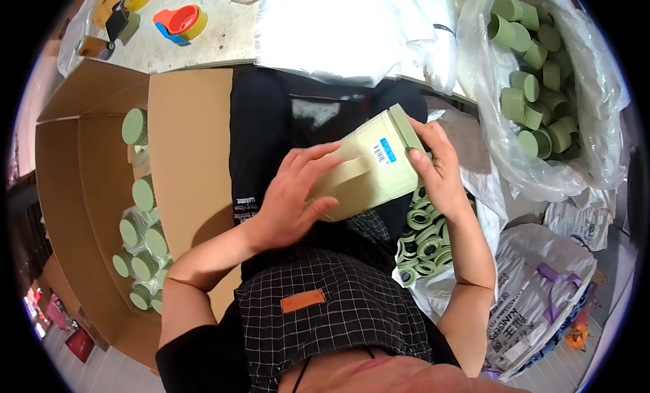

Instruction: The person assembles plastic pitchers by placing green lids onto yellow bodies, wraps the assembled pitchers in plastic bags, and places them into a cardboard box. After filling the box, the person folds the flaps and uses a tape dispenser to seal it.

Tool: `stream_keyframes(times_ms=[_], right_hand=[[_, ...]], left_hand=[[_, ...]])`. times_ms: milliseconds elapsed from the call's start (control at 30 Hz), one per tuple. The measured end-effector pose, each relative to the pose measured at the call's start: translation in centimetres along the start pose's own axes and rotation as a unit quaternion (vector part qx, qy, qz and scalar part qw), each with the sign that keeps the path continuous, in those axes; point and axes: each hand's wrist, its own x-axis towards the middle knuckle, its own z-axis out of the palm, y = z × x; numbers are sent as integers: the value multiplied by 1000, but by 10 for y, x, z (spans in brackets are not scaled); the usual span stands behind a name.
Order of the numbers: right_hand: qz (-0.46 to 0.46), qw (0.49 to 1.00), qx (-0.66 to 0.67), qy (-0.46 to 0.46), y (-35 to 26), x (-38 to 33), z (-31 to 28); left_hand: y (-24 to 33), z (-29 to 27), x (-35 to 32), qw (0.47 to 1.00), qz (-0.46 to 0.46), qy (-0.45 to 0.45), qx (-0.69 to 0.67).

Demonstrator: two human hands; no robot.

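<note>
Above my lap I hold a pale green lidded container [376, 173], tilted, with a handle on its side. A blue-and-white barcode sticker [384, 153] is on that same side. My left hand [288, 197] grips the body near the handle end, thumb and fingers spread around it. At the other end, my right hand [440, 166] clasps the darker green lid [407, 130], its thumb pressed on the edge. Some of the right fingers are hidden behind the lid. The container's far end is partly covered by my left hand.
An open cardboard box [189, 142] with several green lidded cylinders [144, 193] stands at left. Green ring-shaped parts [428, 246] fill a white sack beside my right arm. A clear plastic bag [484, 122] of green cups is at far right. Clear plastic sheets [325, 34] cover the worktable.
</note>
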Motion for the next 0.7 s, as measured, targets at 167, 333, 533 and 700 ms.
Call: stream_keyframes(times_ms=[167, 333, 533, 700], right_hand=[[-8, 1000, 10, 11, 12, 2, -4], [-24, 1000, 0, 12, 15, 5, -7], [59, 950, 307, 20, 50, 17, -27], [-11, 987, 160, 1, 48, 54, -16]], left_hand=[[32, -30, 79, 979, 196, -20, -42], [-153, 46, 159, 971, 28, 97, 216], [-179, 43, 168, 984, -89, 36, 148], [-179, 45, 175, 981, -88, 25, 171]])
